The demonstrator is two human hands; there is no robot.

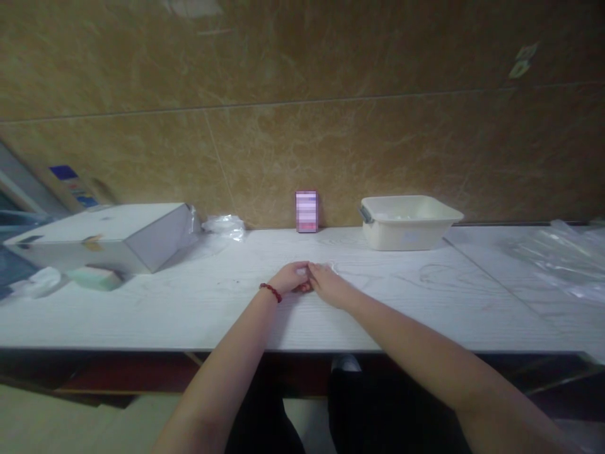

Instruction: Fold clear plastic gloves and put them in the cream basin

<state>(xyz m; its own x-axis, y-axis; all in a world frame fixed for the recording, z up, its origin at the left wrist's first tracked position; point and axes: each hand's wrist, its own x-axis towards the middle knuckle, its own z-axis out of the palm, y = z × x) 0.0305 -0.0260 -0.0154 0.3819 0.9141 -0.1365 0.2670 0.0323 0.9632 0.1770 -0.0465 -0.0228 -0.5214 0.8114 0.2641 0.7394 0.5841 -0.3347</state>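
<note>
Both hands meet above the white wood-grain table, near its middle. My left hand [289, 276], with a red bead bracelet [271, 291] on the wrist, has its fingers curled inward. Against its fingertips, the fingers of my right hand [329, 287] are pinched together. A faint pale, see-through bit shows around the fingertips, too small and blurred to name. Straight beyond the hands, a phone [307, 212] with a lit screen stands upright against the wall.
A cream plastic bin [401, 232] with a grey handle stands at the back right. Clear plastic sheeting [562, 255] lies at the far right. On the left are a white box [142, 246], crumpled clear plastic [224, 227], a pale green block [96, 278] and a white crumpled item [43, 282].
</note>
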